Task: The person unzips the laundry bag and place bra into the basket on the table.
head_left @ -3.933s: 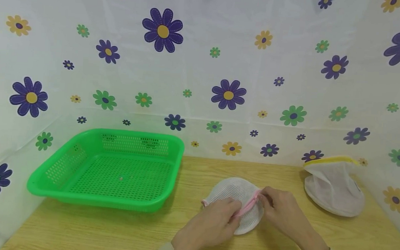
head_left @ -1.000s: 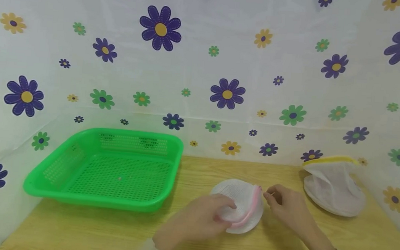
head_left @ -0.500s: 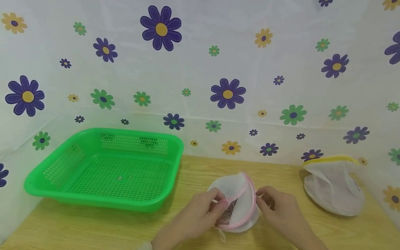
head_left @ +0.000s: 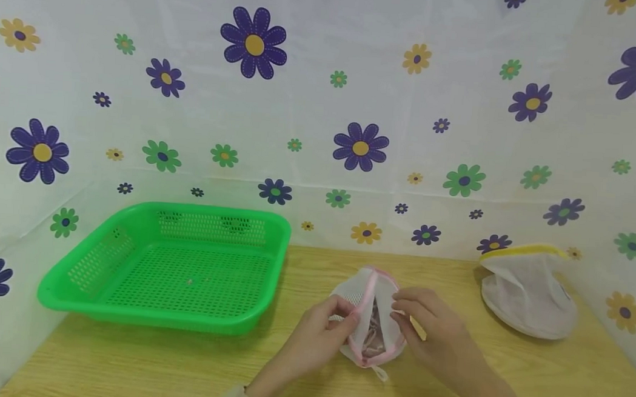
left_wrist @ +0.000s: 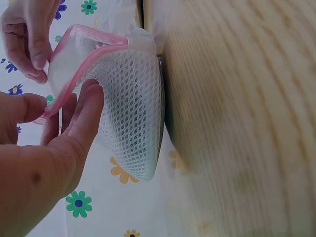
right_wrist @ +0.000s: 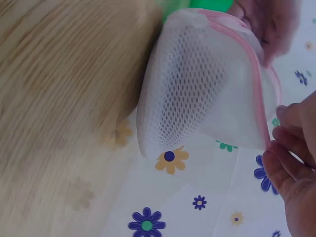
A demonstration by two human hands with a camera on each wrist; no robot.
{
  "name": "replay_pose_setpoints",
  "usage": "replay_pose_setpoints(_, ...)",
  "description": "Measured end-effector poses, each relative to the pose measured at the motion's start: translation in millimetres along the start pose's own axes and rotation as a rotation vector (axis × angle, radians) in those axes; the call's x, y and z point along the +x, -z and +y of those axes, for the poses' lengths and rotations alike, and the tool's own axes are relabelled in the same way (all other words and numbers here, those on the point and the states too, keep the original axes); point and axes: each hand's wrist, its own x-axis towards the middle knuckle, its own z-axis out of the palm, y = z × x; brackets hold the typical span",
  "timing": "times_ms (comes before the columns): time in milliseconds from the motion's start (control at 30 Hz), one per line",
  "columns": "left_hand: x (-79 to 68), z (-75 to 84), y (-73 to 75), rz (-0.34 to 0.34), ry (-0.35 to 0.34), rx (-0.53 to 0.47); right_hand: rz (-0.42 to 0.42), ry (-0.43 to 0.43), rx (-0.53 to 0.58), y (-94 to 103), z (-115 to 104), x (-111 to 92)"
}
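A small white mesh laundry bag (head_left: pixel 352 288) with a pink zipped edge stands on the table, its mouth spread apart. Some crumpled dusky-pink cloth (head_left: pixel 374 338) shows inside; its kind is unclear. My left hand (head_left: pixel 312 338) pinches the left side of the pink edge between thumb and fingers, and in the left wrist view that hand (left_wrist: pixel 44 158) has its thumb outside the rim. On the opposite side my right hand (head_left: pixel 441 333) holds the other edge. The right wrist view shows the fingertips of this hand (right_wrist: pixel 296 163) on the pink trim of the bag (right_wrist: pixel 197 84).
To the left sits a large green plastic basket (head_left: pixel 179 320) with slotted walls and tiny specks on its floor. A second white mesh bag (head_left: pixel 527 299) with yellow trim slumps at the right rear. Behind the wooden table (head_left: pixel 176 366) hangs a flower-patterned sheet (head_left: pixel 302 100).
Earlier the bag lay flatter, with both hands on its pink zip. Its mouth has since been pulled wide, turned upward, and the cloth inside has come into sight. Basket and yellow-trimmed bag stay put.
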Motion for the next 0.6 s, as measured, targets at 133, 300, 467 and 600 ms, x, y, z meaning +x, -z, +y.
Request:
replay_pose_setpoints(133, 0.3, 0.1, -0.8, 0.011, 0.026, -0.026, -0.131, 0.217, -0.150, -4.6, -3.8, 0.5)
replay_pose_setpoints(300, -1.1, -0.8, -0.7, 0.024, 0.069, 0.001, -0.352, 0.270, -0.239, -7.7, -7.7, -4.0)
replay_pose_setpoints(467, -3.8, -2.4, 2.9, 0.084, 0.125, 0.139, -0.504, 0.131, -0.171, -11.1, -9.0, -6.1)
replay_pose_setpoints(600, -4.7, -1.6, 8.8, 0.130, 0.178, 0.154, -0.632, -0.054, -0.105, -13.5, -6.7, -8.0)
